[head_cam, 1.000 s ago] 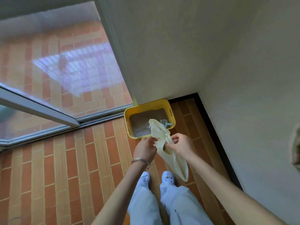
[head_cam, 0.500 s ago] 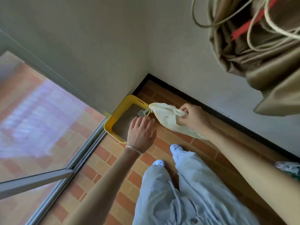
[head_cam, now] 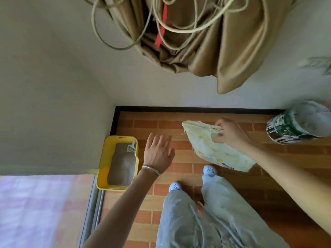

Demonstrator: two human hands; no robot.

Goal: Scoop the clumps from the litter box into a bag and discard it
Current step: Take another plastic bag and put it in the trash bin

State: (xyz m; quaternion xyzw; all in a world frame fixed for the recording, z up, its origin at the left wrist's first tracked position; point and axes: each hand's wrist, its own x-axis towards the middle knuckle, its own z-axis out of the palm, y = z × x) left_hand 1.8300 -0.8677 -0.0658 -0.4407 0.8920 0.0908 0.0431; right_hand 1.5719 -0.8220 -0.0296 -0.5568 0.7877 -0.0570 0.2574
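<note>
Lets go of bag [head_cam: 211, 149] with left hand [head_cam: 158, 153], spread open near box [head_cam: 104, 158], pinches bag rim in right hand [head_cam: 231, 135] over the floor [head_cam: 179, 122], leaves scoop [head_cam: 131, 148] in the litter [head_cam: 123, 163]: no scooping yet, discarding pending.

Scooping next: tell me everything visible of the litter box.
The litter box is a yellow, plastic-looking rectangular tub with rounded corners, on the brick floor against the wall. It holds grey-brown litter, heaped unevenly, and a white slotted scoop leaning in its far right corner. The left hand hovers beside it, not touching.
</note>
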